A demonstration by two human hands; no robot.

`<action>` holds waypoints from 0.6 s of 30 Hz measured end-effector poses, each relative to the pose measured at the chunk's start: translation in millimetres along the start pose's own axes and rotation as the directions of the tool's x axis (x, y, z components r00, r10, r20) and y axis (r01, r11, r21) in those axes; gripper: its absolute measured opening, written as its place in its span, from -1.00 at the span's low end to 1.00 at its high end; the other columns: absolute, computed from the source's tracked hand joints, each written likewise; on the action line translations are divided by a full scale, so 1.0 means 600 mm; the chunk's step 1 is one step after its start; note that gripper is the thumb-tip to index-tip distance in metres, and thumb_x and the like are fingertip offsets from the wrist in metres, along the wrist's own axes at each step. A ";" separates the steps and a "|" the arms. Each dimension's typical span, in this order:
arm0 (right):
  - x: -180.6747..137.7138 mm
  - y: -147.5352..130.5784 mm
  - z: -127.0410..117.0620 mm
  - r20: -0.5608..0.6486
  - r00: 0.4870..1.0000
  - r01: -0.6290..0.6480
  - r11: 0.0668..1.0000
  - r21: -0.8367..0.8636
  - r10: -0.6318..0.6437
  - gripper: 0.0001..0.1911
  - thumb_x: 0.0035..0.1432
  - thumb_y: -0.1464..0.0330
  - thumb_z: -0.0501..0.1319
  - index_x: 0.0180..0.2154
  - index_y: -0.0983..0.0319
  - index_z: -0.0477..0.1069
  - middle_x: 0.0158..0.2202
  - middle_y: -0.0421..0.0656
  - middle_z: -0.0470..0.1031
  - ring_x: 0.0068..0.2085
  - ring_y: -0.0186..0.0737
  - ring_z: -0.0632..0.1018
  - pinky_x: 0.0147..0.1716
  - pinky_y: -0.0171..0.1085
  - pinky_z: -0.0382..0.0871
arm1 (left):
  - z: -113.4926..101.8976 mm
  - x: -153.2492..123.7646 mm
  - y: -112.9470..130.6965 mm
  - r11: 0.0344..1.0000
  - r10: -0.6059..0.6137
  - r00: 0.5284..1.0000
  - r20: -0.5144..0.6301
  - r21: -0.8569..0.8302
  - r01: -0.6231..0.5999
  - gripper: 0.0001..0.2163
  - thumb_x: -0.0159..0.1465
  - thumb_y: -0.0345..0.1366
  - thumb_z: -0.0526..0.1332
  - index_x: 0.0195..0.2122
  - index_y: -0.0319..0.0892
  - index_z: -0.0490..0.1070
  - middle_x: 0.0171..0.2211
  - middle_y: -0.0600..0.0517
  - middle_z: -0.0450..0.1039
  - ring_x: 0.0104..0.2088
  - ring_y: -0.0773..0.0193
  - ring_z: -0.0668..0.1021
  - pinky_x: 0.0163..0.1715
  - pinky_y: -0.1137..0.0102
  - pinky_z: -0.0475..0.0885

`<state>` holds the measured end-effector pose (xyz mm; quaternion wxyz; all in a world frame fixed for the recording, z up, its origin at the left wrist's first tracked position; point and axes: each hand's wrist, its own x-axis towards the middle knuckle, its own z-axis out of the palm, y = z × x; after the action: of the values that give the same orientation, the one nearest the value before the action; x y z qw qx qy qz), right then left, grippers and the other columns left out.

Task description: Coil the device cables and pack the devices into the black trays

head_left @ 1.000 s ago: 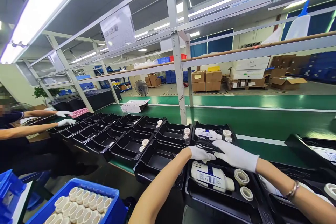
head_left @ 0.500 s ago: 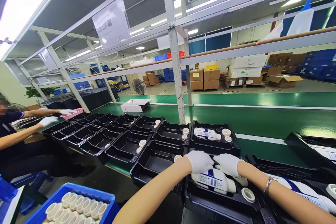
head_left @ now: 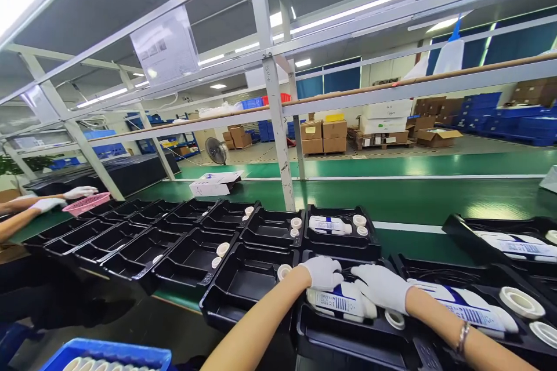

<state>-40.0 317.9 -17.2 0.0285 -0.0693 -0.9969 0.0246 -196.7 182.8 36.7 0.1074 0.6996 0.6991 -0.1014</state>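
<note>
My left hand, in a white glove, rests at the back edge of a white bottle with blue markings. Its thumb and fingers are apart. The bottle lies on its side in a black tray. My right hand, also gloved, reaches over the bottle's neck end, fingers stretched toward my left hand. A white ring-shaped cap sits under it, partly covered. What the fingertips touch behind the bottle is hard to make out.
Two rows of black trays run leftward along the green bench; several hold white caps. More bottles lie in trays at right. A metal post rises behind. A blue crate stands below. A co-worker's gloved hands are near a pink basket.
The view has swung right, so the scene sits further left. My right hand's fingers have risen off the bottle's far side a little; the bottle stays in its tray.
</note>
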 end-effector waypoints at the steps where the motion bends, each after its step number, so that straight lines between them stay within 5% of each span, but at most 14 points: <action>1: -0.003 -0.003 -0.012 0.001 1.000 -0.002 1.000 0.014 0.002 -0.67 0.29 0.43 0.11 -0.06 0.26 0.63 -0.15 0.02 0.68 -0.16 -0.02 0.67 -0.14 -0.16 0.50 | -0.002 0.000 0.004 1.000 -0.002 1.000 -0.001 0.020 0.002 -0.61 0.51 -0.18 0.03 0.18 -0.24 0.49 0.12 -0.20 0.60 0.04 0.03 0.66 -0.03 0.27 0.56; 5: -0.048 -0.001 -0.082 -0.066 0.996 -0.055 0.997 0.050 0.058 -0.60 0.39 0.32 0.02 -0.01 0.23 0.61 -0.04 0.01 0.65 -0.04 0.05 0.64 0.00 -0.02 0.51 | -0.019 -0.013 0.031 0.992 -0.025 0.999 -0.026 0.125 0.028 -0.68 0.48 -0.25 0.07 0.02 -0.22 0.59 -0.02 -0.22 0.64 -0.06 -0.10 0.67 -0.18 0.15 0.56; 9: -0.153 0.018 -0.133 -0.191 0.955 -0.185 0.958 0.219 0.228 -0.46 0.45 0.20 -0.08 0.16 0.22 0.55 0.16 0.02 0.58 0.16 0.10 0.57 0.21 0.10 0.43 | -0.028 -0.044 0.046 0.979 -0.054 0.989 -0.136 0.189 0.080 -0.65 0.51 -0.23 0.01 -0.02 -0.23 0.58 -0.02 -0.23 0.60 -0.02 -0.15 0.63 -0.18 0.11 0.54; 13: -0.272 0.034 -0.125 -0.216 0.920 -0.259 0.920 0.294 0.328 -0.46 0.47 0.11 -0.07 0.14 0.12 0.59 0.18 -0.05 0.58 0.19 0.11 0.56 0.26 0.13 0.43 | -0.030 -0.079 0.040 0.973 -0.096 0.971 -0.218 0.185 0.137 -0.70 0.50 -0.29 0.04 -0.10 -0.20 0.58 -0.07 -0.16 0.61 -0.04 -0.04 0.62 -0.13 0.17 0.52; 18: -0.372 0.075 -0.080 -0.249 0.903 -0.326 0.936 0.136 0.351 -0.46 0.39 0.32 -0.10 0.06 0.16 0.63 0.20 0.06 0.55 0.21 0.27 0.55 0.19 0.31 0.45 | -0.023 -0.139 0.060 0.982 -0.175 0.920 -0.352 0.011 0.191 -0.70 0.53 -0.28 0.01 -0.04 -0.12 0.57 -0.02 -0.03 0.62 0.01 0.06 0.59 0.03 0.20 0.49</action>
<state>189.5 333.5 16.3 0.1619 -0.2425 -0.9543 0.0648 -161.0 107.4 74.7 -0.0440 0.6405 0.7667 -0.0009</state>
